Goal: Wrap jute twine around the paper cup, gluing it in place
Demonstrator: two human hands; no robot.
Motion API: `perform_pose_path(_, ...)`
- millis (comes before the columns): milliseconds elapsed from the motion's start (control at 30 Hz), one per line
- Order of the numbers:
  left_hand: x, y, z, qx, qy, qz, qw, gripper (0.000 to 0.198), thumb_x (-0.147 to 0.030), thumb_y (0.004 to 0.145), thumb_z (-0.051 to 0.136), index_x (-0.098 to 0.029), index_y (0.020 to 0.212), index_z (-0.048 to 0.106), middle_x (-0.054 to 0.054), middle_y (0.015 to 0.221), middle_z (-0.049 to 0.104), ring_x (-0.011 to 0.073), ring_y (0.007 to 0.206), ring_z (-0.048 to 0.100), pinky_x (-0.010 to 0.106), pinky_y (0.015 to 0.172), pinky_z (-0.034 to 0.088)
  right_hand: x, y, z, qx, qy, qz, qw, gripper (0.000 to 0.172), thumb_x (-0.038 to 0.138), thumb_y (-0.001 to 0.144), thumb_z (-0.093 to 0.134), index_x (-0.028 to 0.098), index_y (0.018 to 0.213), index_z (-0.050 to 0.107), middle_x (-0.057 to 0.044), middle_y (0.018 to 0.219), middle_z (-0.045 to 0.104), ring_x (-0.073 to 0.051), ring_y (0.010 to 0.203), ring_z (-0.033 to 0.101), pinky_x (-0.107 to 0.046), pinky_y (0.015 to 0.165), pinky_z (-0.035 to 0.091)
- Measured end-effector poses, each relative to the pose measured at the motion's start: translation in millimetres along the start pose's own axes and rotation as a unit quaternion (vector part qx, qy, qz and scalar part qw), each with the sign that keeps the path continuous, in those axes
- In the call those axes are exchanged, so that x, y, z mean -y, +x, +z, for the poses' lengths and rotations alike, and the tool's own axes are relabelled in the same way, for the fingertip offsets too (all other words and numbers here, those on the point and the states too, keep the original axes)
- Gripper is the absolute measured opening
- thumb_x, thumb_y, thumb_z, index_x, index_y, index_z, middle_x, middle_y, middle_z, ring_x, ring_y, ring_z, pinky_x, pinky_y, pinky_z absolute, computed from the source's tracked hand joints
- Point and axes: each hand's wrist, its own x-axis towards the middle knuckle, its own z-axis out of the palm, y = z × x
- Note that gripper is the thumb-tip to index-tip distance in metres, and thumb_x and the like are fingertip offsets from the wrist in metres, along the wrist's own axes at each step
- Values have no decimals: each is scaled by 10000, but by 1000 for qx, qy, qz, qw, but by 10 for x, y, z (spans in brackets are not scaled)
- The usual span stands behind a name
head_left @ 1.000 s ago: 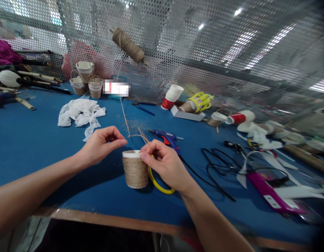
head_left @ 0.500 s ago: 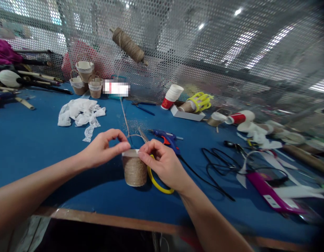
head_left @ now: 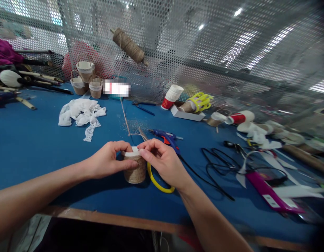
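Observation:
A paper cup wrapped in brown twine (head_left: 135, 175) stands upright on the blue table, its white rim showing. My left hand (head_left: 113, 159) grips its left side, thumb on the outer twine and fingers over the rim. At the right of the rim my right hand (head_left: 162, 159) has its thumb and finger pinched together; the fingertips hide what lies between them. A strand of twine (head_left: 125, 117) comes down from the spool (head_left: 129, 45) and bends towards my right hand. Yellow-handled scissors (head_left: 158, 185) lie partly under that hand.
Behind my right hand lies a blue glue gun (head_left: 165, 136), its black cable running right to a purple power strip (head_left: 272, 192). White lace (head_left: 80, 112) lies at the left, with small twine baskets (head_left: 85, 71) beyond. Stacked paper cups (head_left: 172, 96) stand at the back.
My left hand has come down from above the rim and closed on the cup's left side. The cup has shifted slightly. My right hand stays at the rim.

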Motion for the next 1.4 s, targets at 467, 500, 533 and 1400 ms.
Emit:
perform_pose_path(467,-21,9,-6,-7,2,-7,1000,185,-328,737,566,-145,724,542,21,722,586,137,677,499,251,630,408,-2,-14,37,-8,-21,-24,999,127,252,798,548,199,712,469,-13,780,540,-146,804,542,-316,768,442)
perform_pose_path(500,-25,8,-3,-11,-1,-5,1000,186,-330,749,551,-145,727,548,16,704,580,131,662,490,245,616,403,-7,-19,46,-8,-26,-27,999,127,253,800,548,200,717,468,-14,787,540,-148,811,542,-317,770,442)
perform_pose_path(533,-28,6,-1,-15,-3,-2,1000,185,-325,761,534,-145,724,552,12,690,574,127,653,483,242,609,399,-13,-24,58,-9,-33,-31,999,127,253,803,548,202,719,467,-14,792,541,-149,816,543,-318,772,444)
perform_pose_path(1400,94,70,-183,-22,63,34,997,181,-315,773,480,-159,681,489,12,740,545,143,721,481,273,698,381,-453,351,-772,-161,-361,259,881,190,95,568,616,201,493,478,-49,483,546,-250,611,592,-317,555,393)
